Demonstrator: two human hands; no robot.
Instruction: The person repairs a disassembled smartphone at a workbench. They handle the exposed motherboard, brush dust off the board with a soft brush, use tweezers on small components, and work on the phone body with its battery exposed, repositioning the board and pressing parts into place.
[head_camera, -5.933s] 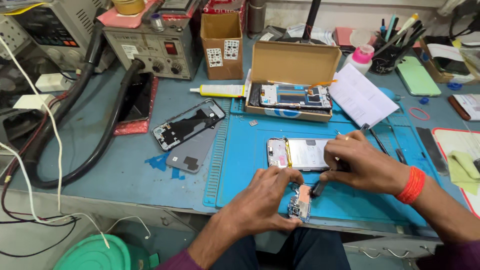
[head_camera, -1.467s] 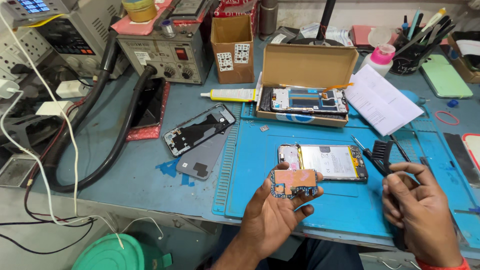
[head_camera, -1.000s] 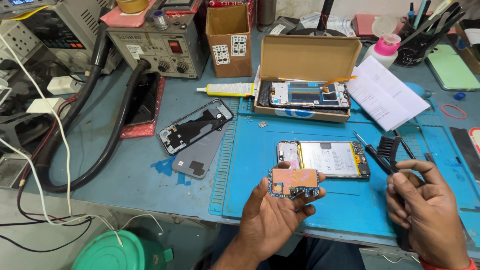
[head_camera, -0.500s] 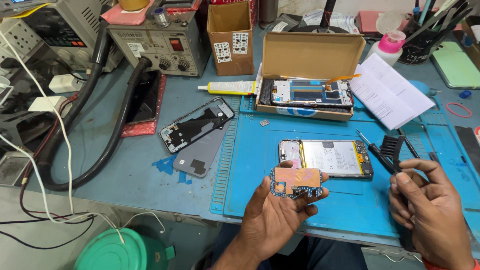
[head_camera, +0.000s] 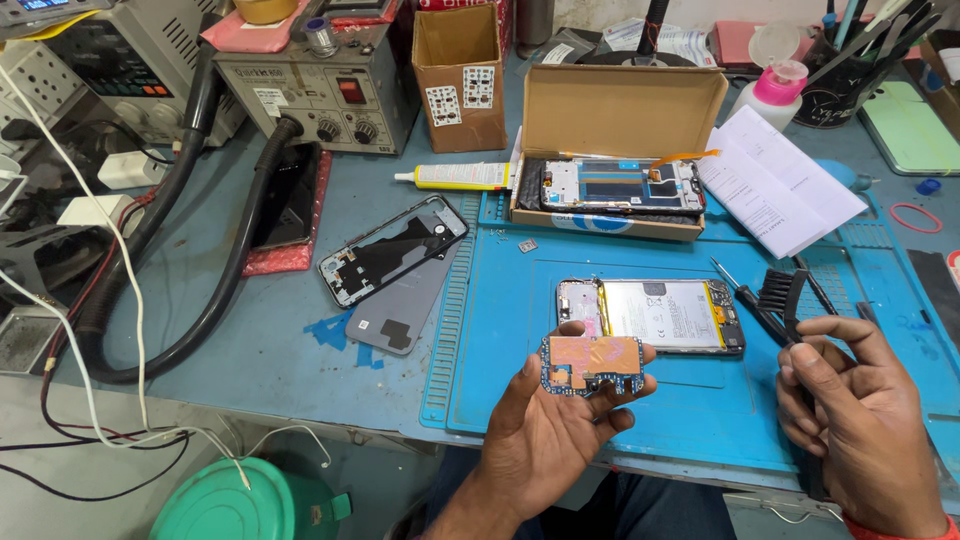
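A small circuit board (head_camera: 592, 364) with copper-coloured shielding sits in the left hand (head_camera: 550, 435), its grip closed on the board's edges above the blue mat (head_camera: 700, 410); the right hand (head_camera: 865, 425), beside it, clasps a black brush (head_camera: 782, 300); beyond both grips lies an opened phone (head_camera: 650, 316); farther off, a shallow cardboard box (head_camera: 620, 120) and a taller carton (head_camera: 460, 75) bearing white square labels, on the surface (head_camera: 250, 360).

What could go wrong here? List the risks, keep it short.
1. The circuit board rests on the left hand's fingertips near the bench edge; it may slip and fall to the floor.
2. The opened phone lies with its battery exposed beside the screwdriver; a stray tip might puncture it.
3. The brush in the right hand might snag small parts if swept hard.
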